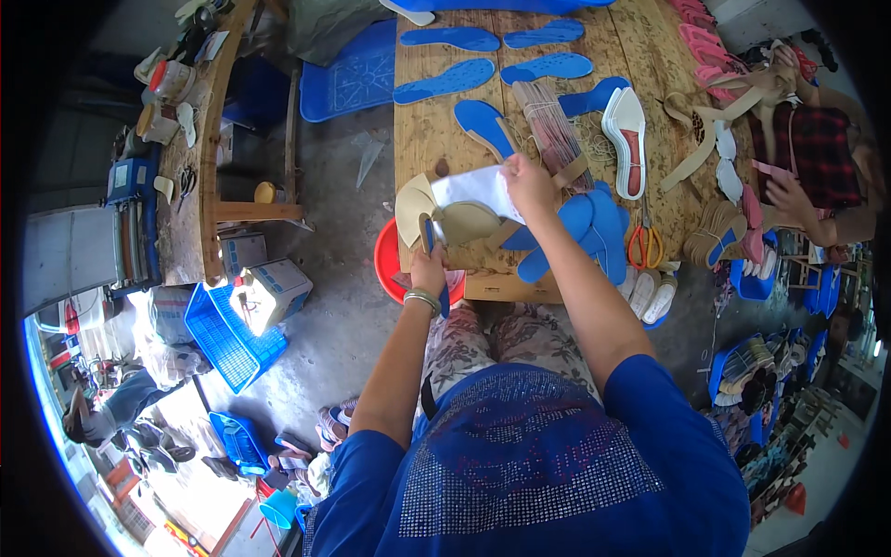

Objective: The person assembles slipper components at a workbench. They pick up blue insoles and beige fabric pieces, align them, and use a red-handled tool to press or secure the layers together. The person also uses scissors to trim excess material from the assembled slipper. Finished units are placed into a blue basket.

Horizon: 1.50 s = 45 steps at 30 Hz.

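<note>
My left hand (427, 271) is closed around a long blue piece (444, 299), seen nearly edge-on, which looks like an insole. My right hand (531, 188) pinches the right end of a white sheet-like piece (473, 192), held over the table's near left corner. Beneath and beside the white piece are curved beige pieces (415, 206), partly covered by it. To the right of my right wrist lies an overlapping pile of blue insoles (594, 227). A single blue insole with a beige strip (484, 125) sits just beyond my right hand.
Several blue insoles (450, 84) lie farther back on the wooden table (640, 37), near a tied bundle of strips (554, 130) and white insoles (626, 139). Orange-handled scissors (645, 247) rest at the near right. A red basin (386, 265) stands below. At right, a co-worker's hand (789, 200) shows.
</note>
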Each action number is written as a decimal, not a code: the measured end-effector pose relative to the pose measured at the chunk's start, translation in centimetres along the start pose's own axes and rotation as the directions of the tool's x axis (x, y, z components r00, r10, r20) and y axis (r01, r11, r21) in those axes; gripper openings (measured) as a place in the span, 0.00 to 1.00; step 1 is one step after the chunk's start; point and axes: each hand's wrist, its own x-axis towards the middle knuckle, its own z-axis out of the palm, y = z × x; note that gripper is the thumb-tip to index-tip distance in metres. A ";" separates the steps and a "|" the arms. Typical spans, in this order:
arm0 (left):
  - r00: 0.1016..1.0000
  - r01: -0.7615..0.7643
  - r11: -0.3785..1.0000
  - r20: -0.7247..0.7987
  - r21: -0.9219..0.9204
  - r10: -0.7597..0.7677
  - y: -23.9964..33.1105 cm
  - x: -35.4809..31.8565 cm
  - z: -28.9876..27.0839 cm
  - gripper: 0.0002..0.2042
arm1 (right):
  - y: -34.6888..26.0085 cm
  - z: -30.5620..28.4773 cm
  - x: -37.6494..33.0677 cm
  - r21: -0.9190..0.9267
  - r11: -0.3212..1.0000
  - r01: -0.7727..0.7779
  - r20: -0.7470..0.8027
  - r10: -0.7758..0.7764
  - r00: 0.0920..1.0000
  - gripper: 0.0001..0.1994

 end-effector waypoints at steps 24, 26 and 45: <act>0.996 0.054 0.895 0.091 -0.444 -0.015 8.9 -10.5 6.6 0.12 | 31.6 -18.5 -3.4 0.992 0.102 0.080 -0.129 0.834 0.537 0.12; 0.995 0.048 0.891 0.100 -0.451 -0.003 10.1 -12.4 8.2 0.12 | 32.7 -17.2 -3.4 0.997 0.049 0.060 -0.074 0.840 0.538 0.11; 0.886 -0.261 0.942 0.440 0.209 0.148 20.2 -17.1 25.9 0.15 | 36.6 -20.6 -3.4 0.980 -0.057 -0.192 0.171 0.738 0.652 0.05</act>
